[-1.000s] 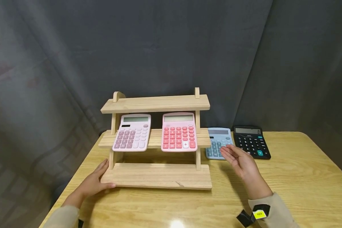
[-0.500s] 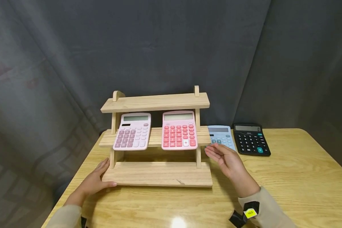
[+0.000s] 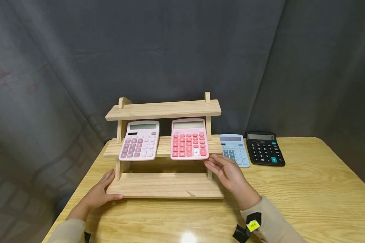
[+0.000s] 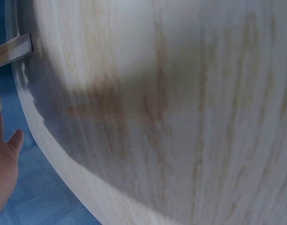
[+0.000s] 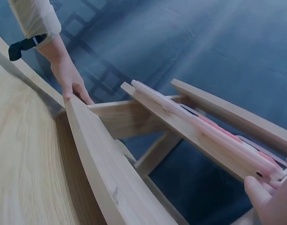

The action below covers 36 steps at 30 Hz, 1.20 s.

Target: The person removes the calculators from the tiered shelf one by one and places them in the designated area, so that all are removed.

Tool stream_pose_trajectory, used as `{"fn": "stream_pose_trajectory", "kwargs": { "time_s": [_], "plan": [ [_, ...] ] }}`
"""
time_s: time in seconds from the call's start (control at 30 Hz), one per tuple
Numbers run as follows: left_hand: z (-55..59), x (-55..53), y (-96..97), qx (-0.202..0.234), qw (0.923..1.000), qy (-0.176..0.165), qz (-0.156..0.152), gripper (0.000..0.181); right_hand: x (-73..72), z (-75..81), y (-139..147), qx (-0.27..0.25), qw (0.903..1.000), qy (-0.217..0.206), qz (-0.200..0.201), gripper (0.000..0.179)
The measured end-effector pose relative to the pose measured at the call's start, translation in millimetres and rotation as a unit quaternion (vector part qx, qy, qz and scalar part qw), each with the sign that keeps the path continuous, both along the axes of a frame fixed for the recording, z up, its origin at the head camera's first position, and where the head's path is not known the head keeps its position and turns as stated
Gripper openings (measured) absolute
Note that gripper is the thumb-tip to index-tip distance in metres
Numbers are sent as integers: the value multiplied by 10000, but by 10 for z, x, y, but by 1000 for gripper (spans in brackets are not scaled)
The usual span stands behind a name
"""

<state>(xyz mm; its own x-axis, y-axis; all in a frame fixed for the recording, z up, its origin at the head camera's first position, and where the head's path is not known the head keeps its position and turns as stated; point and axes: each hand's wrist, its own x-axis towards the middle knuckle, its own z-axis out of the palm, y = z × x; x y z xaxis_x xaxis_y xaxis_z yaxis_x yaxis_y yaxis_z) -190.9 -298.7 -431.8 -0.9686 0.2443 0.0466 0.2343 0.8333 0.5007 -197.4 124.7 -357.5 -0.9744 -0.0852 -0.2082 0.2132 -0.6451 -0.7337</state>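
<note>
A three-tier wooden display shelf (image 3: 170, 185) stands on the table in the head view. My left hand (image 3: 98, 194) holds the left end of its bottom board, thumb across the front edge and fingers along the side; the left wrist view shows only part of that hand (image 4: 3, 171). On the middle tier lean a white-and-purple calculator (image 3: 140, 140) and, to its right, a pink calculator (image 3: 189, 139). My right hand (image 3: 226, 172) is at the pink calculator's lower right corner, with fingers loosely extended. In the right wrist view, the thumb (image 5: 256, 190) lies close to that corner; contact is unclear.
To the right of the shelf, a light blue calculator (image 3: 235, 150) and a black calculator (image 3: 265, 148) lie side by side on the wooden table (image 3: 307, 192). The shelf partly hides the blue one. A dark grey curtain (image 3: 170, 50) hangs behind.
My right hand has moved left from in front of the blue calculator to the pink calculator's lower right corner. My left hand stays on the shelf end. The calculators keep their places.
</note>
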Motion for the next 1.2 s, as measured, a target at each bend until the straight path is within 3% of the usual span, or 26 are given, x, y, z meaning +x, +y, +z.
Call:
{"fn": "stream_pose_trajectory", "kwargs": {
  "time_s": [0.17, 0.4, 0.77, 0.97, 1.2],
  "plan": [
    [8, 23, 6, 2, 10000, -18, -6, 101, -18, 18, -98, -150, 9996, -82, -225, 19],
    [17, 34, 9, -7, 10000, -66, -15, 101, -64, 9, -251, -138, 9977, -201, -627, 8],
    [-19, 48, 22, 117, 9999, -10, -58, 100, -62, 57, -404, -145, 9939, -78, -1093, 7],
    [-13, 28, 29, 22, 10000, 3, -39, 100, -20, 77, -364, 32, 9949, -175, -996, 12],
    [70, 28, 12, -136, 9998, -118, -110, 101, 9, 107, -320, 286, 9964, -134, -782, 24]
  ]
}}
